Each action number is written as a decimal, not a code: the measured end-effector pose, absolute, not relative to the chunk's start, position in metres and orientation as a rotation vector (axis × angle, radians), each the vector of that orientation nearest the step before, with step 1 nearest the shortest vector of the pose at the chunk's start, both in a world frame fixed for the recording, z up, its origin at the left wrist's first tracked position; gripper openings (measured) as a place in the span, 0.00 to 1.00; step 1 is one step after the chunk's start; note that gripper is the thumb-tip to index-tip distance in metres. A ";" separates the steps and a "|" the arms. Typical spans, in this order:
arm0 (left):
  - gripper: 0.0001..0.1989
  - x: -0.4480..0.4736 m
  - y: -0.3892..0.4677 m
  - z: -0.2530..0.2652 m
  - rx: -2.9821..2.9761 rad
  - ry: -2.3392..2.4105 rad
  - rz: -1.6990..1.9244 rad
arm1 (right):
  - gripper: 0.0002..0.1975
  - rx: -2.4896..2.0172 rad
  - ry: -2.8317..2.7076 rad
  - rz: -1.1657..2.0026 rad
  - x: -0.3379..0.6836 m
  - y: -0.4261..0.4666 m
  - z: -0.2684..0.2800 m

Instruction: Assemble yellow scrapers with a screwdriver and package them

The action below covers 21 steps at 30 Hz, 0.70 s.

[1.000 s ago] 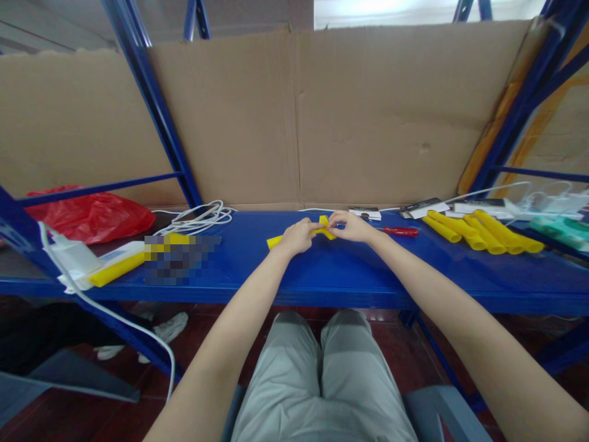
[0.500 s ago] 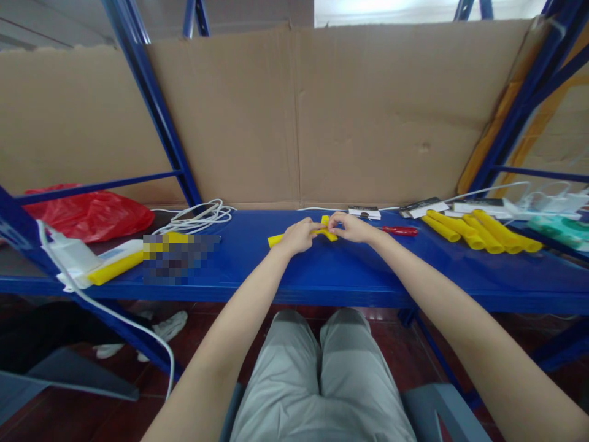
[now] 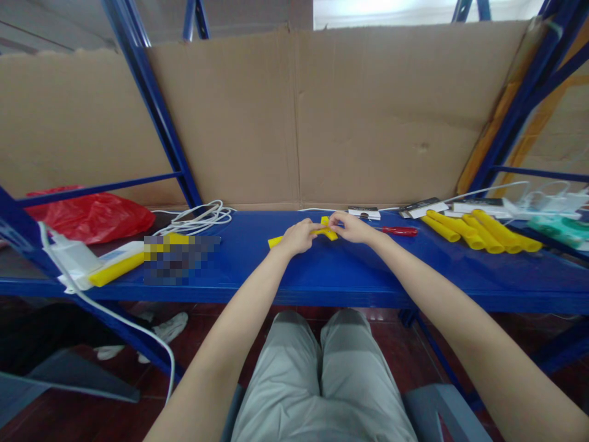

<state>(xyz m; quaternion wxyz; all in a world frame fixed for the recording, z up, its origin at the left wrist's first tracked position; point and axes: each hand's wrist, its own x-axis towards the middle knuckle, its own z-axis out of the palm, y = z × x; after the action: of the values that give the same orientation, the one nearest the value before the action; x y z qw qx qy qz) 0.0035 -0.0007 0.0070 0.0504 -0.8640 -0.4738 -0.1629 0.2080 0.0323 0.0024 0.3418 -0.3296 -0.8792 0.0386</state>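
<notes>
My left hand (image 3: 298, 236) is closed round a yellow piece with a tube-like handle (image 3: 275, 242) and a forked head (image 3: 332, 234), held low over the blue shelf top. The handle's end sticks out to the left of my fist, and the forked head shows on the right. My right hand (image 3: 348, 228) is closed in a pinch, its fingertips touching or very near that forked head. What lies between those fingertips is too small to make out. A red-handled screwdriver (image 3: 399, 231) lies just right of my right hand, its shaft partly hidden.
Several yellow tubes (image 3: 488, 233) lie at the right, near small white and black boxes (image 3: 426, 207). At the left are a red plastic bag (image 3: 92, 215), a coiled white cable (image 3: 207, 216) and another yellow tube (image 3: 115, 270) beside a blurred-out patch. Cardboard (image 3: 322, 123) stands behind the shelf.
My right hand has shifted very slightly to the left at the forked head. The left hand keeps its hold, and the other things lie as before.
</notes>
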 end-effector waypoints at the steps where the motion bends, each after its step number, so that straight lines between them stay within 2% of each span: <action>1: 0.22 0.003 0.000 0.007 -2.636 -1.437 -0.506 | 0.04 -0.872 -2.259 0.083 0.209 0.033 0.002; 21: 0.22 0.002 -0.001 0.006 -2.660 -1.351 -0.439 | 0.10 -1.097 -2.293 -0.177 0.222 0.042 -0.004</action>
<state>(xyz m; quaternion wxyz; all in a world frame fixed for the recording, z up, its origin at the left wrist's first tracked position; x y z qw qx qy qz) 0.0015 -0.0015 0.0060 0.0628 -0.8804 -0.4470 -0.1453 0.2223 0.0424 -0.0037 0.2923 -0.4116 -0.8607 -0.0664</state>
